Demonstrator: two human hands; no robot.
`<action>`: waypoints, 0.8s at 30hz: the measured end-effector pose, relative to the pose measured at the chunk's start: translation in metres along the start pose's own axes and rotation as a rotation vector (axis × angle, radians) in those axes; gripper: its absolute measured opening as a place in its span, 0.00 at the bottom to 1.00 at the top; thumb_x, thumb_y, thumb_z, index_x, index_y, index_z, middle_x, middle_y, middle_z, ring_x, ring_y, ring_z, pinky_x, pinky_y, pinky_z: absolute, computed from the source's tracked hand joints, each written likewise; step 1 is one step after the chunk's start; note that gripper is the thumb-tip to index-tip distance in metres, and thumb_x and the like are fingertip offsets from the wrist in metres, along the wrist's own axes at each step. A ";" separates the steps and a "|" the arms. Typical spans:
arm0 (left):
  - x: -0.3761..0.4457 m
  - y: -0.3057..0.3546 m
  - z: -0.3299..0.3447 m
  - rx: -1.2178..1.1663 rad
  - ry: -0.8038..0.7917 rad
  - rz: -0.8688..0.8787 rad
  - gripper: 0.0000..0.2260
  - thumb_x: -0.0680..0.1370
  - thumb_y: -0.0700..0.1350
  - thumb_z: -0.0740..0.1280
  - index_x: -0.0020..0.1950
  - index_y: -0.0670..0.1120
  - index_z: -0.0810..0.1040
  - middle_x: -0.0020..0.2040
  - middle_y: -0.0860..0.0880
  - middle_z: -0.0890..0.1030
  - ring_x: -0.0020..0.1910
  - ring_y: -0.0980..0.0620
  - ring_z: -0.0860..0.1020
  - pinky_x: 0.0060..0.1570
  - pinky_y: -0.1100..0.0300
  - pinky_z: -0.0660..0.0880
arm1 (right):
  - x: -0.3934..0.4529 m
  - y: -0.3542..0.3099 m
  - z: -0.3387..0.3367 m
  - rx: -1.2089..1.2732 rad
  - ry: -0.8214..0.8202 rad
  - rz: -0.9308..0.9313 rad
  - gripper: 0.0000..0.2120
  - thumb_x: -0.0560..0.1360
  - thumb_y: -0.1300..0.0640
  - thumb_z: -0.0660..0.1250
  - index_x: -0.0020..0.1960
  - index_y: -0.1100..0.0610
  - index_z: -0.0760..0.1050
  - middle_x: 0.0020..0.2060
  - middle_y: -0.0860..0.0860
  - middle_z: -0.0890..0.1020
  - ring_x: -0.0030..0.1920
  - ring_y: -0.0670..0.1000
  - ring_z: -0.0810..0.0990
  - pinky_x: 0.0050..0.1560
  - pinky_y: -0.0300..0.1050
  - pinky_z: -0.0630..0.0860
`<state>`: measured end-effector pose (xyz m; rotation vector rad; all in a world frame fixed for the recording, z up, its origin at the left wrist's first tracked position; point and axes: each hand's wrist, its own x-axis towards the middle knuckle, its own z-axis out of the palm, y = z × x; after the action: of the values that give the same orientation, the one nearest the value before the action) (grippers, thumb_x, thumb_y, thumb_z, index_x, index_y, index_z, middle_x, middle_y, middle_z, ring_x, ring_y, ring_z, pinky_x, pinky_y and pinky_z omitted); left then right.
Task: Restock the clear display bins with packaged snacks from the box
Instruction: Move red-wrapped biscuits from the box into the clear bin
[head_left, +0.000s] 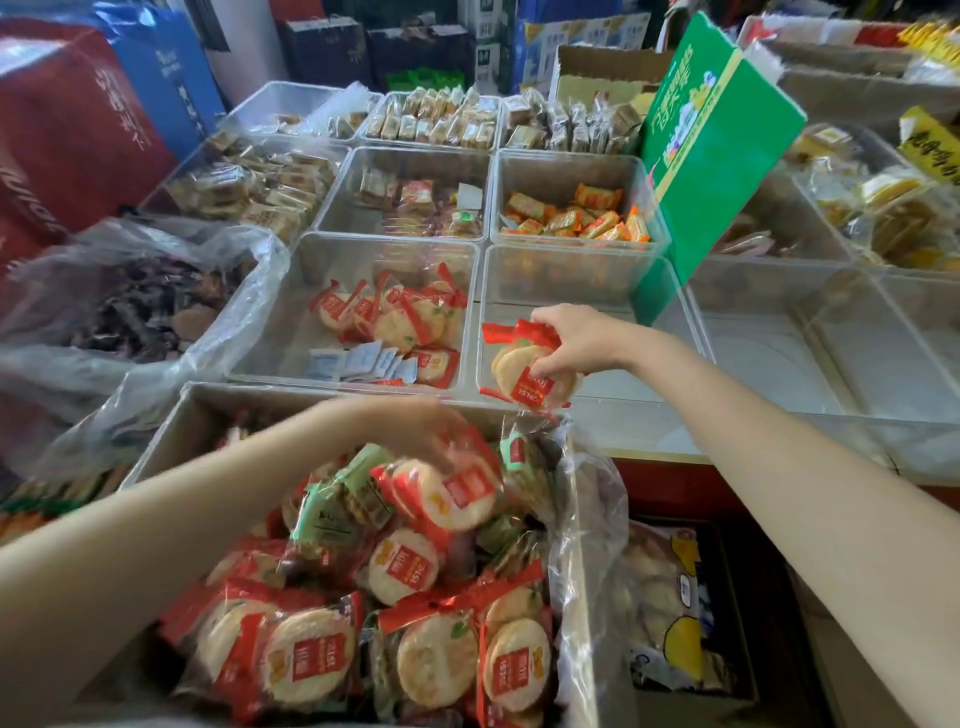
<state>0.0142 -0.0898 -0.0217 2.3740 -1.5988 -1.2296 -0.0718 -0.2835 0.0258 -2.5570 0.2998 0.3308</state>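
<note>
Two hands at work over the snacks. Right hand (576, 340) is out over the near clear display bin (670, 332), its grip clenched round a small stack of red-wrapped rice cracker packs (530, 371), held just above the bin's near left corner; whether they touch the floor of the bin I cannot tell. Left hand (415, 431) is down in the box (171, 431), blurred, fingers curled over a red-wrapped cracker pack (452, 493) on top of the heap. That box sits nearest the camera, lined with clear plastic and piled with more round crackers in red and a few green wrappers. Just left of the right hand, the neighbouring bin (270, 332) holds a loose cluster of the same red packs with some small white sachets (358, 361) along its near side. Behind, a bin of orange-wrapped snacks (576, 215), with a green carton (722, 150) leaning tilted at its right edge. Farther back, more bins of pale wrapped biscuits
</note>
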 end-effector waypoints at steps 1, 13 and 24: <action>-0.003 -0.004 -0.017 -0.136 0.027 -0.004 0.09 0.77 0.45 0.65 0.58 0.50 0.76 0.47 0.52 0.78 0.46 0.51 0.76 0.44 0.63 0.74 | -0.002 0.001 -0.002 0.047 0.023 0.009 0.11 0.72 0.57 0.69 0.51 0.57 0.70 0.44 0.51 0.75 0.45 0.51 0.75 0.42 0.41 0.74; 0.018 -0.019 -0.082 -0.936 0.299 -0.030 0.26 0.75 0.50 0.68 0.71 0.49 0.66 0.61 0.45 0.77 0.56 0.48 0.79 0.53 0.53 0.77 | -0.011 0.040 -0.057 0.528 0.378 0.198 0.31 0.72 0.55 0.71 0.70 0.56 0.62 0.60 0.50 0.70 0.61 0.49 0.70 0.59 0.44 0.71; 0.089 -0.013 -0.127 -0.755 0.591 -0.047 0.20 0.77 0.48 0.66 0.68 0.44 0.70 0.56 0.43 0.78 0.47 0.47 0.78 0.50 0.52 0.76 | 0.030 0.068 -0.067 0.513 0.131 0.053 0.22 0.68 0.68 0.71 0.59 0.55 0.73 0.58 0.53 0.75 0.61 0.54 0.73 0.63 0.51 0.72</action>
<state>0.1166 -0.2029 0.0076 1.9873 -0.7276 -0.8006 -0.0510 -0.3803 0.0397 -2.0690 0.4389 0.0868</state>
